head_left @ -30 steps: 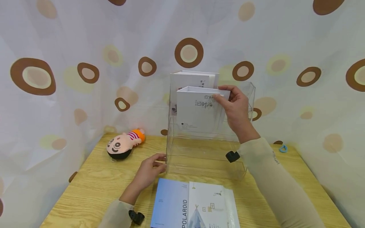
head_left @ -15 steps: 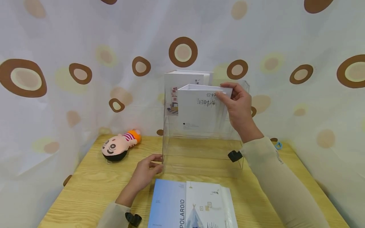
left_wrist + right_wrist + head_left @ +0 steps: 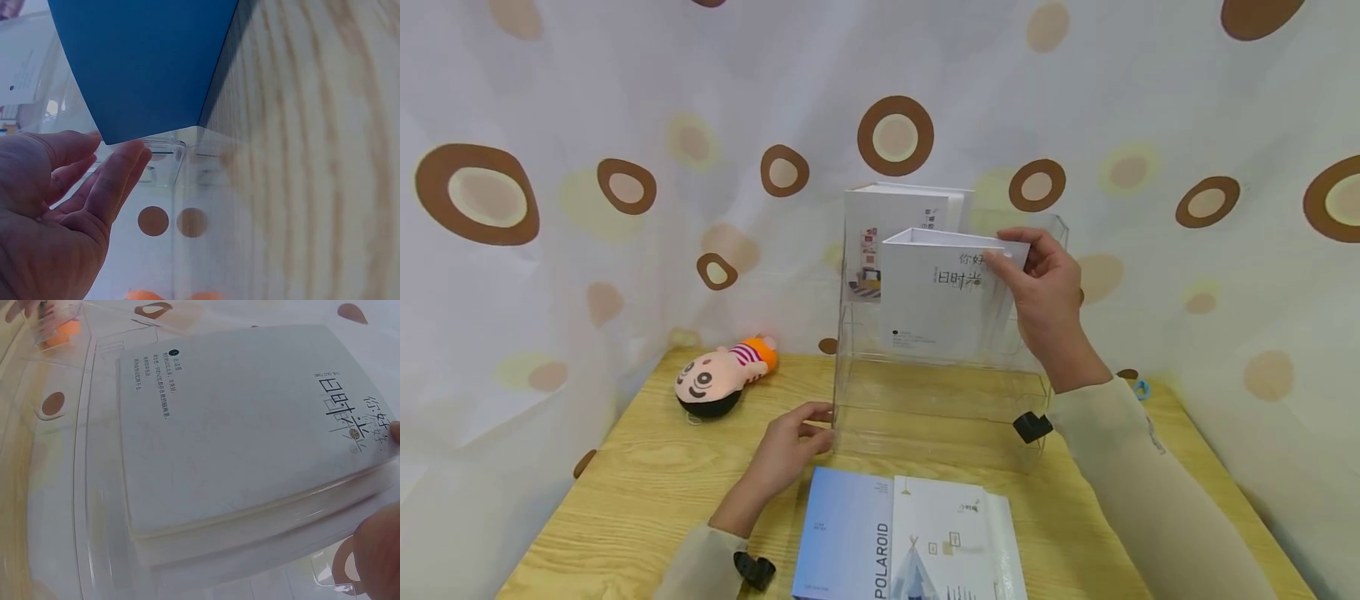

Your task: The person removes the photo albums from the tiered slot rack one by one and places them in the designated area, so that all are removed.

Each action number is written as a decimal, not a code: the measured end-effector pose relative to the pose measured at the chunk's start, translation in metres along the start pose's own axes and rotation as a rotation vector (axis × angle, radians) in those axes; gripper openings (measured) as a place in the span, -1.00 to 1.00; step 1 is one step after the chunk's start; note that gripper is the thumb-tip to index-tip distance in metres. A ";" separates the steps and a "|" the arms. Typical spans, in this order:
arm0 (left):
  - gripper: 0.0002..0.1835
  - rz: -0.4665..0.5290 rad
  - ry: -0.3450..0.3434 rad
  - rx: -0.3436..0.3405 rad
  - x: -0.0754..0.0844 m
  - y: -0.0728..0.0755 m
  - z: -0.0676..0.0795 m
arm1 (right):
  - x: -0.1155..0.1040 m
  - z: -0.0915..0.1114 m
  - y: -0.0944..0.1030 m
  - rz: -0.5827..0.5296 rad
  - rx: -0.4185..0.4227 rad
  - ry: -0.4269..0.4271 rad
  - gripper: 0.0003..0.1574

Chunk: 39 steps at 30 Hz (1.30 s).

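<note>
At the clear acrylic rack's upper level, the right hand clamps its thumb and fingers on a white album's upper right corner, before another white album standing farther left. The left hand's fingers, apart, touch the rack's lower left side. Nearer, a blue POLAROID album lies on the worktop.

head: farther back, looks ahead, down | left wrist: low, close | right wrist: close, shares white book with head
</note>
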<state>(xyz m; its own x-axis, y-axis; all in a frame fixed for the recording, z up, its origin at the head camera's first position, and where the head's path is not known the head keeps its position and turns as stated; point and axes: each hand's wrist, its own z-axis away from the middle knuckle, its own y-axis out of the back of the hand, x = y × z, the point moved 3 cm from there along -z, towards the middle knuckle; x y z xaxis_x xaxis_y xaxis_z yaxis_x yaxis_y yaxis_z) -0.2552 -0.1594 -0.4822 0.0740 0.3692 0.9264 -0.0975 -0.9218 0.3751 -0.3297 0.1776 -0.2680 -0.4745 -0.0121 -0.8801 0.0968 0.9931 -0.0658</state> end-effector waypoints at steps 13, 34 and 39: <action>-0.55 -0.014 0.009 0.002 0.001 0.000 0.000 | -0.007 0.019 0.013 -0.019 0.026 0.017 -0.70; -0.58 -0.012 -0.019 -0.007 0.003 0.001 0.002 | -0.003 0.060 0.056 0.045 0.091 -0.066 -0.71; -0.56 -0.014 -0.028 -0.009 0.004 0.001 0.002 | -0.008 0.074 0.062 0.007 0.113 -0.048 -0.70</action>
<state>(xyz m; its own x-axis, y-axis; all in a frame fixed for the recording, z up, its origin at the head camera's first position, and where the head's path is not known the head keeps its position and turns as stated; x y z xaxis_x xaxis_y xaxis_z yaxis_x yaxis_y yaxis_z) -0.2533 -0.1589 -0.4783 0.1032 0.3783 0.9199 -0.1056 -0.9155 0.3883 -0.2552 0.2303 -0.2996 -0.4315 -0.0136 -0.9020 0.1989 0.9739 -0.1098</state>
